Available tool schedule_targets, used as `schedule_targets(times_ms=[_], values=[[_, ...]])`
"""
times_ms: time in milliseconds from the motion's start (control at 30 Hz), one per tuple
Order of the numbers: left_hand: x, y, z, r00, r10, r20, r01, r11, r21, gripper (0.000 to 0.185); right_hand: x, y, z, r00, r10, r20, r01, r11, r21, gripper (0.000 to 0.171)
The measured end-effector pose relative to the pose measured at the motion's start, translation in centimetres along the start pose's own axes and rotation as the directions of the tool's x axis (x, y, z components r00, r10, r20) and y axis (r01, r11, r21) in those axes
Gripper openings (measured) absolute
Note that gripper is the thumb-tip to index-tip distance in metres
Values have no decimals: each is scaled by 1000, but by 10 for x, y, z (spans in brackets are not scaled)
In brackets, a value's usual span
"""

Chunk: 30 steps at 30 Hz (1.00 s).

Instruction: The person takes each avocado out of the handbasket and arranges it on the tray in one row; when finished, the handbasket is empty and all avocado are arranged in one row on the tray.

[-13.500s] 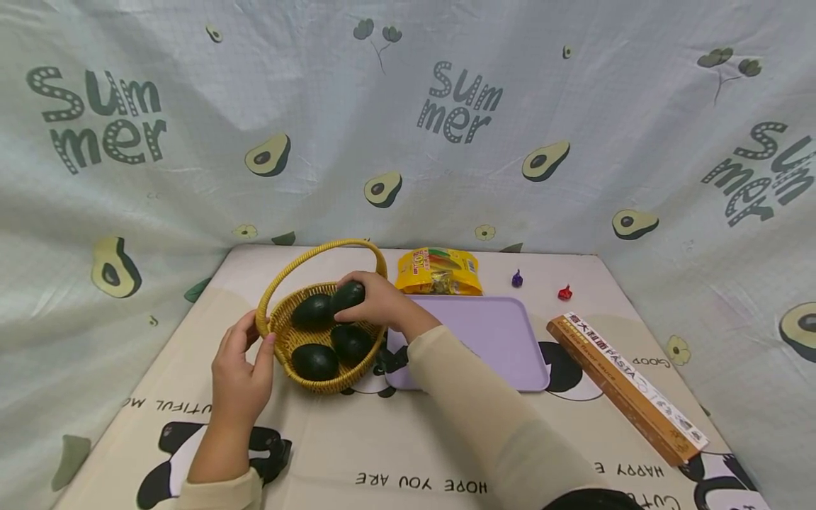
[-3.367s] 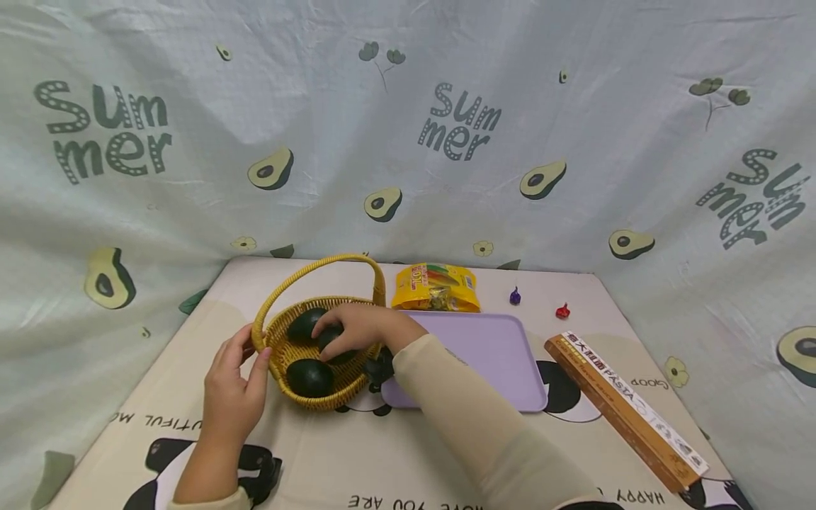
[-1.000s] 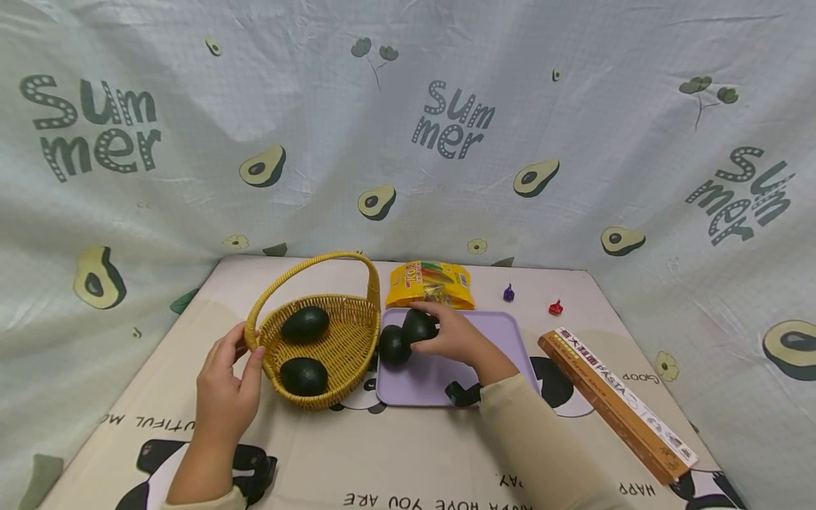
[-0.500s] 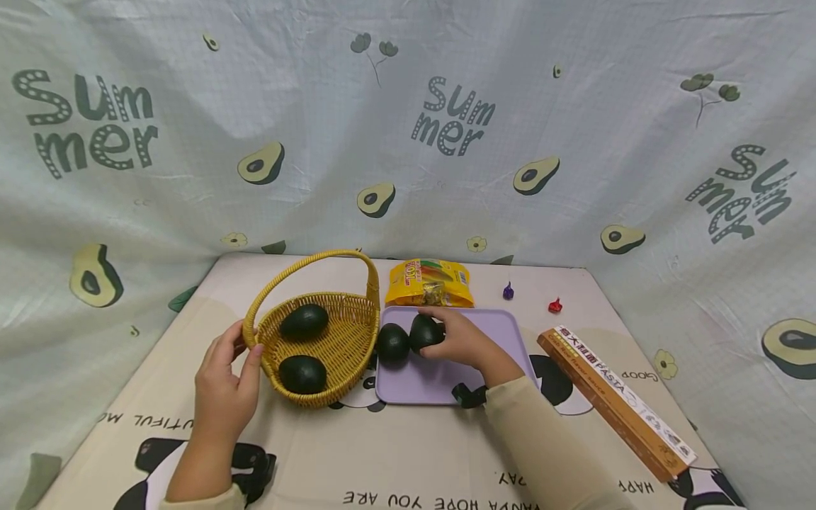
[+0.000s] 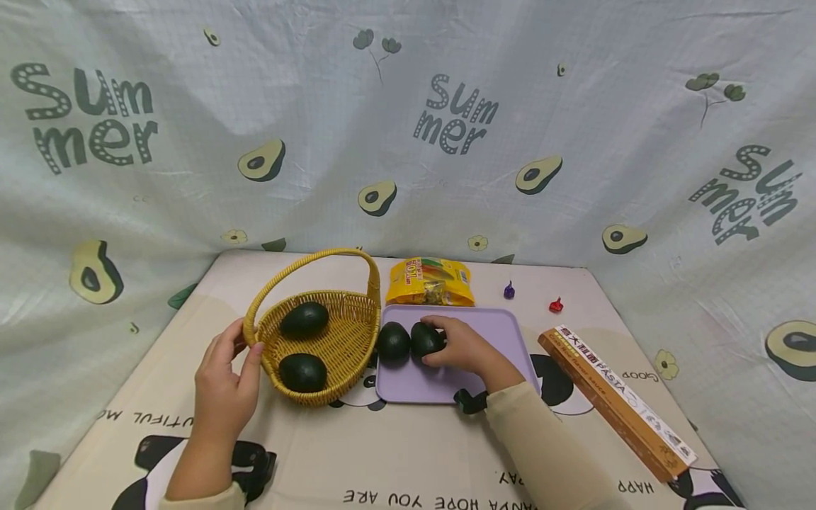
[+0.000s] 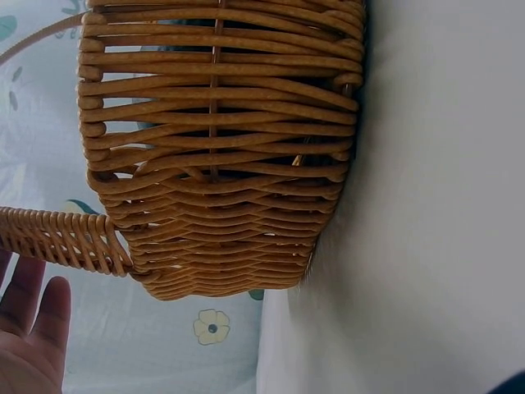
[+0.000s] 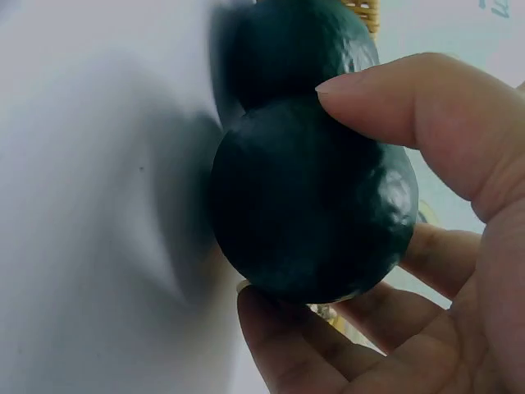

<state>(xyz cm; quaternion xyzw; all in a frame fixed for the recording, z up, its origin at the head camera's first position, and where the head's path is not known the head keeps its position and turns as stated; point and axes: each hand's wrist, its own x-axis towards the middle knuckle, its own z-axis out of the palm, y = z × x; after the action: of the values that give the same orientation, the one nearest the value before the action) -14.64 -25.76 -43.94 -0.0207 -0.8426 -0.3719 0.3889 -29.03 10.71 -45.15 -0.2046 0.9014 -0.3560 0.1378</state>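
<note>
A yellow wicker basket [image 5: 344, 338] stands at the left of the table with two dark green avocados inside, one avocado [image 5: 304, 321] at the back and another avocado [image 5: 302, 373] in front. My left hand [image 5: 226, 386] holds the basket where its handle [image 6: 61, 238] meets the rim. On the lilac tray [image 5: 494, 333], my right hand [image 5: 462, 347] grips an avocado [image 7: 312, 205] between thumb and fingers. This avocado sits beside a second avocado [image 5: 393, 343] at the tray's left side; in the right wrist view they appear to touch.
Behind the tray lies a yellow snack bag [image 5: 430, 282]. A purple wrapped candy [image 5: 508, 290] and a red wrapped candy [image 5: 556, 305] lie at the back right. A long pasta box [image 5: 618, 404] lies slanted right of the tray.
Two avocados have gone from basket to tray since the earliest frame. Over the last second my right hand has lowered the second one beside the first. My left hand stays at the basket handle.
</note>
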Motion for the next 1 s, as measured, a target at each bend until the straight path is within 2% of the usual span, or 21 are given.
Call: schedule_targets(times_ms=[433, 767, 1000], values=[[0, 3, -1, 1000, -15, 5, 15, 1000, -17, 49, -4, 0, 2, 1000, -23, 17, 23, 1000, -7, 85], [0, 0, 0, 1000, -13, 5, 13, 1000, -8, 49, -11, -3, -6, 999, -50, 1, 50, 998, -49, 83], [0, -1, 0, 1000, -9, 6, 9, 1000, -2, 48, -15, -11, -12, 998, -66, -5, 66, 998, -24, 81]])
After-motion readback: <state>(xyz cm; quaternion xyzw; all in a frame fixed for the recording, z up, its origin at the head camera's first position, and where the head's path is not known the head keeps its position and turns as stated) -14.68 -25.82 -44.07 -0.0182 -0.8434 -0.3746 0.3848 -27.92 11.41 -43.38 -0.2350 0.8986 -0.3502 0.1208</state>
